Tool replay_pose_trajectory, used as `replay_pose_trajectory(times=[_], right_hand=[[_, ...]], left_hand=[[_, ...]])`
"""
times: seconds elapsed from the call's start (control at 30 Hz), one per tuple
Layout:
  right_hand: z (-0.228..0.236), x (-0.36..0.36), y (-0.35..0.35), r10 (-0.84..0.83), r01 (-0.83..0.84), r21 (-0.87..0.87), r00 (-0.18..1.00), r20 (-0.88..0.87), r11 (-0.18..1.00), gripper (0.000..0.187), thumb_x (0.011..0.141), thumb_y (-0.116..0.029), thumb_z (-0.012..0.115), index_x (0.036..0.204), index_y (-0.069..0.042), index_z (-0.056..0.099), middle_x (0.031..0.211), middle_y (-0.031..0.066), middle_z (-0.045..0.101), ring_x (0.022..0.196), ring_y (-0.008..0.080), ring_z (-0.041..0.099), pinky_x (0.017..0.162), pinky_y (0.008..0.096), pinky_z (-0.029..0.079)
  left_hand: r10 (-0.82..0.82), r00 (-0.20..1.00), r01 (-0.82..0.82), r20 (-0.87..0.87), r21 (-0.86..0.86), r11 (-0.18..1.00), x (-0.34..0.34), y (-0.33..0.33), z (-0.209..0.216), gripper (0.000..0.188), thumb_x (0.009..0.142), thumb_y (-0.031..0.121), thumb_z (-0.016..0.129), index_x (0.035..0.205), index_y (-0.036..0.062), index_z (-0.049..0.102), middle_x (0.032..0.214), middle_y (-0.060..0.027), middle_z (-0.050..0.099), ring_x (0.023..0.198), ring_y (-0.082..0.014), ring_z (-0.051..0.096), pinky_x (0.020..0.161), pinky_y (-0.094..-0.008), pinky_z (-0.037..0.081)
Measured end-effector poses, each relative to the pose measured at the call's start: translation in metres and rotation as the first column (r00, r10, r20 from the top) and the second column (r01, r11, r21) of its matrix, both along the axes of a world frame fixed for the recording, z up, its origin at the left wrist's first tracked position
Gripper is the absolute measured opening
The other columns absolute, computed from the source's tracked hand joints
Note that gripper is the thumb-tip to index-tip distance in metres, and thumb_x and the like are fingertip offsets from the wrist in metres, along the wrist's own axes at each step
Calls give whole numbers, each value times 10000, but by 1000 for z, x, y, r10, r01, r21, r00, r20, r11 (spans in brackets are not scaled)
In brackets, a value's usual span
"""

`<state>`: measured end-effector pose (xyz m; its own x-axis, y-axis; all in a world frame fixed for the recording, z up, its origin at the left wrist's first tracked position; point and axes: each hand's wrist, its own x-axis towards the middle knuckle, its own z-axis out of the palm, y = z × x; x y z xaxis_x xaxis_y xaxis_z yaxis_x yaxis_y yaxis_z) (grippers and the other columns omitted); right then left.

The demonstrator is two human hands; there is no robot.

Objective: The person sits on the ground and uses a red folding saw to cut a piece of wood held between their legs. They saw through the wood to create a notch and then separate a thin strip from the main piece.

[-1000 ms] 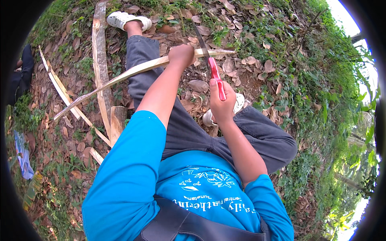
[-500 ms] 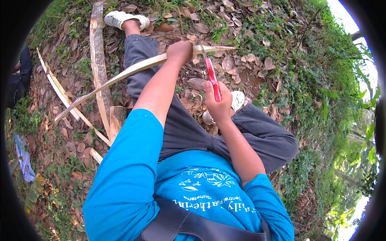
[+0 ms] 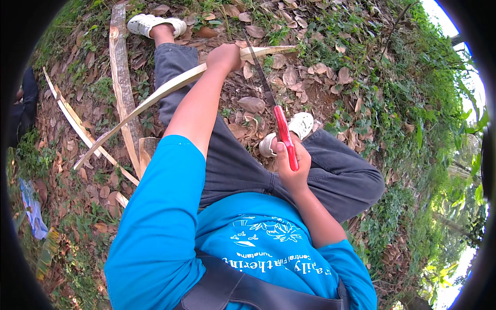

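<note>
The person's left grip (image 3: 223,58) is closed around a long, thin, bent strip of pale wood (image 3: 155,97), near the strip's right end. It seems to squeeze there so the strip won't wobble.

The right grip (image 3: 296,179) is below the strip, wrapped around the shiny red handle (image 3: 285,135) of a cutting tool. Its thumb lies along the handle, maybe to help aim it. The tool's thin, dark metal blade (image 3: 264,82) points up and crosses the strip just beside the left grip. It is too small to tell if the blade has teeth, or if it touches the wood.

The strip goes across the left leg in dark grey trousers (image 3: 175,63), which may help hold it up. Farther left, the strip passes over a long split log with rough bark (image 3: 120,67). Narrow split pieces of pale wood (image 3: 80,124) lie by the strip's left end. Dry brown leaves (image 3: 252,105) lie on the ground below the strip's right end.
</note>
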<state>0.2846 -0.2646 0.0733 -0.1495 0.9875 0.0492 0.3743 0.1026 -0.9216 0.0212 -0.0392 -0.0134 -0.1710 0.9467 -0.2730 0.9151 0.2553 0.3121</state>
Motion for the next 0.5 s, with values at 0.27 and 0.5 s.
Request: replay_pose_trajectory(times=[0.27,0.5], right_hand=[[16,-26,44,-15,16,9,996,-89,1000,392,1016,-246,703,710,-67,535,590,-60,456,556,27,387,503,260,314],[-18,-43,74,-12,14,19,995,-94,1000,323,1041,-218,678,775,-78,559,663,-97,466,596,6,366,522,220,282]], left_hand=[[30,999,-29,39,-11,1000,-6,6,-4,422,852,421,751,1176,151,759,1163,-147,756,1097,-346,720,917,-479,580],[-17,1000,17,5,11,1000,4,-7,1,395,859,405,740,1166,157,751,1177,-127,756,1100,-329,723,927,-473,577]])
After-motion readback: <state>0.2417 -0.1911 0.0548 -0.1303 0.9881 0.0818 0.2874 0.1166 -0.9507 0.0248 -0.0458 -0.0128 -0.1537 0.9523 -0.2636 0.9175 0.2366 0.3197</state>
